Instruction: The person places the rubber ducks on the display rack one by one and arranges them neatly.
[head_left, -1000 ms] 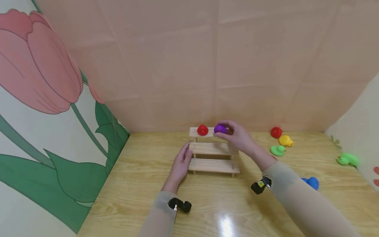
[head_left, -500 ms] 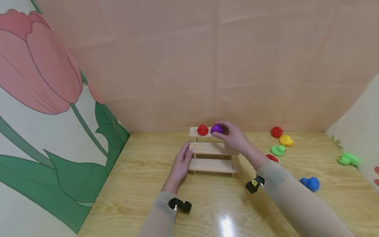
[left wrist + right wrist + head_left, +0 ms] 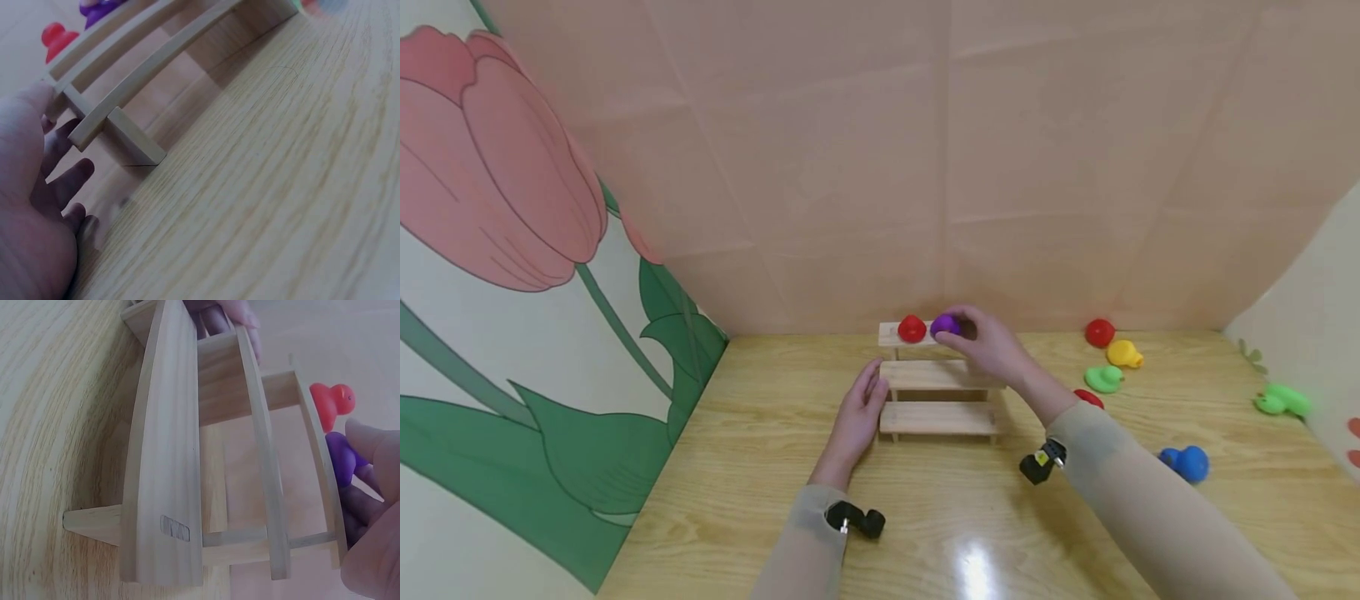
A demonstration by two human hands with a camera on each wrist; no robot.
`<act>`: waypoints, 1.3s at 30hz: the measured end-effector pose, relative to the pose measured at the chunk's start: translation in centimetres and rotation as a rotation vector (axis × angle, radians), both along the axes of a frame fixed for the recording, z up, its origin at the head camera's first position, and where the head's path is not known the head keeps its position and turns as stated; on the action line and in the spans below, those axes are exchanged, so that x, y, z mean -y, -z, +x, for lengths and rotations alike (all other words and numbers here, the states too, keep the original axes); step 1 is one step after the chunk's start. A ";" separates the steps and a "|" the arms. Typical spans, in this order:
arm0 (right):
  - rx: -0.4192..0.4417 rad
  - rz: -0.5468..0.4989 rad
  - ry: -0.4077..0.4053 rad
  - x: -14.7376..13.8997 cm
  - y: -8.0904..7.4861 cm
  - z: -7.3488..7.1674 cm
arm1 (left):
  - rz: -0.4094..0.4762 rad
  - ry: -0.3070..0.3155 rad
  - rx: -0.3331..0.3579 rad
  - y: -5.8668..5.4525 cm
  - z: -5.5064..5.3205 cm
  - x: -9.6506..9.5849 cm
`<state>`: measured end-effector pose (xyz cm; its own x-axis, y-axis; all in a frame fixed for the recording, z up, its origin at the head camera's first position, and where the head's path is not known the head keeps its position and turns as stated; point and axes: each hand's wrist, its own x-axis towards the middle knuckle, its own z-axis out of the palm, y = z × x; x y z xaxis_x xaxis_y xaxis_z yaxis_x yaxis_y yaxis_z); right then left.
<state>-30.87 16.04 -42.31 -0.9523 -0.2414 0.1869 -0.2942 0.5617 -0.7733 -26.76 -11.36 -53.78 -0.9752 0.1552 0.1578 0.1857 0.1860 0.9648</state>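
A small three-tier wooden shelf (image 3: 937, 419) stands on the table near the back wall. My left hand (image 3: 857, 414) grips its left end at the middle tier, thumb and fingers around the board's end in the left wrist view. On the top tier sits a red rubber duck (image 3: 912, 329), head showing in the right wrist view. Just right of it, a purple rubber duck (image 3: 342, 459) is at the top board, pinched between the thumb and fingers of my right hand (image 3: 992, 346). The two ducks are close together. My right hand hides the right end of the top tier.
Right of the shelf lie a red toy (image 3: 1100, 333), a yellow duck (image 3: 1124, 354), a green duck (image 3: 1103, 379) and another red toy (image 3: 1088, 398) partly behind my right sleeve. Farther right are a blue duck (image 3: 1191, 463) and a green toy (image 3: 1283, 400) by the side wall.
My right hand has moved slightly left along the top tier with the purple duck, bringing it nearer the red duck. The left hand has stayed on the shelf's left end.
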 end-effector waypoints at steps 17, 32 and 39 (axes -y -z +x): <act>-0.009 0.006 -0.005 0.0 0.2 -0.2 | 0.005 0.013 -0.001 0.1 -0.3 0.0; -0.071 -0.012 0.061 -3.4 -1.4 2.2 | -0.031 0.011 -0.003 -0.4 -0.1 -0.5; -0.083 0.011 0.091 -6.5 -2.3 4.6 | -0.035 0.007 -0.001 -0.8 -0.1 -0.3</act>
<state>-26.27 22.53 -40.06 -0.9516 -0.1572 0.2640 -0.3045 0.5974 -0.7418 -26.90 -11.03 -52.98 -0.9740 0.1671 0.1532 0.1881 0.2185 0.9575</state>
